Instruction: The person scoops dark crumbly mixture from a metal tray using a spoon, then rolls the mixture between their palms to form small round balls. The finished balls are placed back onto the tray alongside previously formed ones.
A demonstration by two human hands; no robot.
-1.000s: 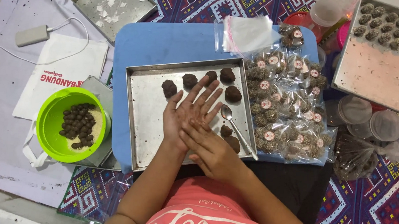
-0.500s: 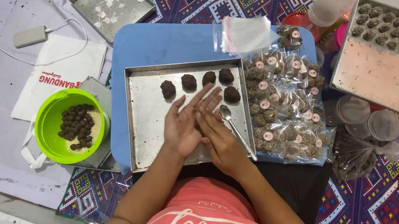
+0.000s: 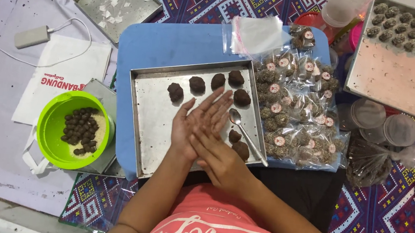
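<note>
Left hand lies flat, palm up, fingers spread and pointing to the upper right, at frame centre over the metal tray; right hand lies flat across it, palm down, the two pressed together. Cannot tell what sits between the palms, it is hidden. Neither hand is clenched. Five dark dough balls sit in an arc along the tray's upper edge, two more lumps just right of the hands. A metal spoon lies on the tray beside the right fingers. Tray rests on a blue board. Green bowl with small dark balls at left. Bagged sweets piled at right of the tray.
</note>
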